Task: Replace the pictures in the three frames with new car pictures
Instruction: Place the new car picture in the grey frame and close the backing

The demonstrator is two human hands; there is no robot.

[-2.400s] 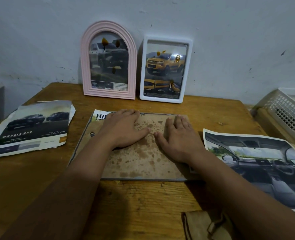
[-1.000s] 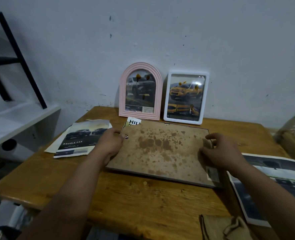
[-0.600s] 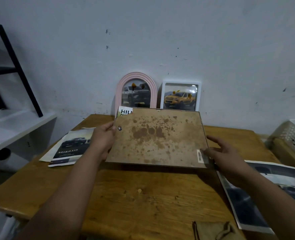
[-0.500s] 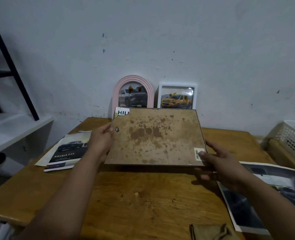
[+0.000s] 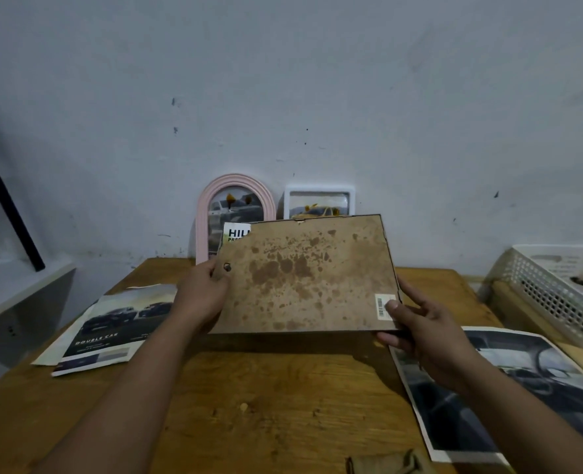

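Hands held the large frame (image 5: 305, 275) clear of the wooden table (image 5: 255, 405), its stained brown backing turned toward the camera and its top edge tipped away toward the wall. The left hand (image 5: 202, 295) gripped the frame's left edge, thumb curled onto the backing just beside a small metal clip, the other fingers hidden behind. The right hand (image 5: 426, 333) pinched the lower right corner, thumb pressed on a white barcode sticker (image 5: 383, 306) and fingers curled underneath. A white corner of a printed picture (image 5: 236, 231), lettered "HIL", stuck out past a broken notch at the frame's upper left corner.

Behind the raised frame, a pink arched frame (image 5: 214, 213) and a white rectangular frame (image 5: 320, 200) leaned against the wall at the table's back edge, both partly covered by it; each showed a car picture. A "Double Cab" car brochure (image 5: 112, 326) lay flat on the left, reaching toward the table's left edge. A large print of a car interior (image 5: 522, 388) lay on the right, its near corner just beneath the right hand. Bare wood stretched between the two sheets, below the frame. A white perforated basket (image 5: 553, 289) sat off the table's right side, and a brown strap (image 5: 385, 463) showed at the near edge.
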